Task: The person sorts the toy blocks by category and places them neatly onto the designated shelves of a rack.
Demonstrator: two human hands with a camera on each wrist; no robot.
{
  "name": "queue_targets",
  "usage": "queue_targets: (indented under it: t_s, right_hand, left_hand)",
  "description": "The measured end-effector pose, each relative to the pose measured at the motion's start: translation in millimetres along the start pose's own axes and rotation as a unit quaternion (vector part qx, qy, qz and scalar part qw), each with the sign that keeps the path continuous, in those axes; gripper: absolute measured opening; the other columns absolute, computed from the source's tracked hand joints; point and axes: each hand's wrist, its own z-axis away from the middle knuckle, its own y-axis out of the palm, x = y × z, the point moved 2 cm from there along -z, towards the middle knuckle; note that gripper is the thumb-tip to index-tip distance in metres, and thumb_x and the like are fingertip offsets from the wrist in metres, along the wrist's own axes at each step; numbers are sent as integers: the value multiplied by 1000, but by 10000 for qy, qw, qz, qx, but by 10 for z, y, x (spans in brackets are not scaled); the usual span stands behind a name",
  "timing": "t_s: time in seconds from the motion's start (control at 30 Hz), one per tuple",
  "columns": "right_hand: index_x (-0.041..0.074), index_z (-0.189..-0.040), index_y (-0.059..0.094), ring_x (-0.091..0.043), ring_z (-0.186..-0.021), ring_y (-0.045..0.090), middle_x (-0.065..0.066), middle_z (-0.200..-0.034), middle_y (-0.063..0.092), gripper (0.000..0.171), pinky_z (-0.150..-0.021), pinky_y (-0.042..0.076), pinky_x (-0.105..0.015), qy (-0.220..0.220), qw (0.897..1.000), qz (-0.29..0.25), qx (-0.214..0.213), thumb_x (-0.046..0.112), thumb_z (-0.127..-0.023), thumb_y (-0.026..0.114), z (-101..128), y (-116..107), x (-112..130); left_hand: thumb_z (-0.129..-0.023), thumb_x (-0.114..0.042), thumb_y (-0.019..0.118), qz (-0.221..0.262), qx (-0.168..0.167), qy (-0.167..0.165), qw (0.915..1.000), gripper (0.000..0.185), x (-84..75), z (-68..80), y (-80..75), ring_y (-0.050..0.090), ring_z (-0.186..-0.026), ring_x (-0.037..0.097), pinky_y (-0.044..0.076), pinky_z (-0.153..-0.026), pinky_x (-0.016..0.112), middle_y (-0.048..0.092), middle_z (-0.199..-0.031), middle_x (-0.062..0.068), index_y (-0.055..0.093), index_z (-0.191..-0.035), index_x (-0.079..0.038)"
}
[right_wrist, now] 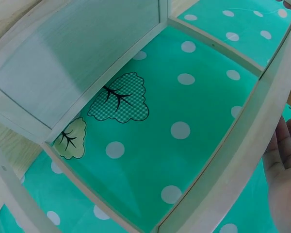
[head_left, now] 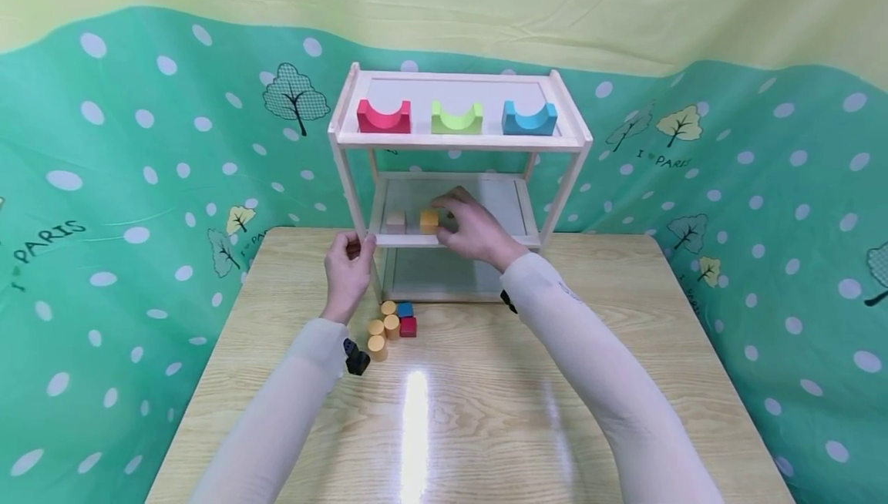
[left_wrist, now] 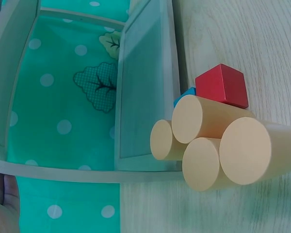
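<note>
Right hand [head_left: 475, 233] grip pinching orange wooden cube [head_left: 429, 220], left hand [head_left: 349, 271] clasping pale wooden shelf [head_left: 357, 151] post

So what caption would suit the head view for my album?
Right hand places an orange cube on the wooden shelf while left hand steadies its post.

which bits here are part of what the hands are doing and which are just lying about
In use:
right hand
orange wooden cube
left hand
pale wooden shelf rack

Lying about:
pale wooden cube
yellow wooden cylinders
red cube
blue cube
three coloured arch blocks
</note>
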Motion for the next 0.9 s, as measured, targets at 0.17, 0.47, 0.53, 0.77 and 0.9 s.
queue_targets:
  t_s: [0.17,0.47,0.53,0.77,0.9]
  right_hand:
    - [11,-129,56,-17,-102,53,-4,-125,49,41,-88,48,-34,-36,10000,-2,-84,23,-90,62,77,-24,-12]
    - [8,-126,57,-23,-102,56,-6,-121,52,39,-87,48,-33,-281,9989,-76,-372,22,-90,65,240,-85,-56]
    - [7,-125,58,-22,-101,56,-6,-120,52,39,-87,48,-33,-359,9982,-96,-463,22,-90,66,272,-95,-77]
    - [4,-120,60,-21,-99,56,-6,-116,55,35,-86,48,-32,-704,9944,-192,-766,17,-88,66,371,-102,-130]
    - [1,-117,61,-25,-97,58,-8,-112,56,32,-85,49,-32,-987,9902,-302,-943,13,-87,66,430,-95,-130]
  left_hand:
    - [-95,-30,59,-76,5,-31,10000,32,9,7,-4,57,-86,22,49,-77,28,60,-96,12,58,-104,1]
    - [-95,-30,60,-67,-16,-29,10000,31,17,0,-3,56,-85,19,48,-76,25,60,-96,12,58,-103,0]
    - [-95,-30,60,-62,-13,-29,10000,31,14,1,0,56,-85,19,48,-76,25,60,-96,12,58,-103,0]
    - [-95,-29,60,-22,-5,-41,10000,32,19,-1,7,57,-87,23,49,-78,30,60,-96,14,58,-104,2]
    - [-96,-22,59,-48,48,-61,10000,29,-152,42,-7,57,-89,29,48,-78,28,59,-98,19,57,-104,6]
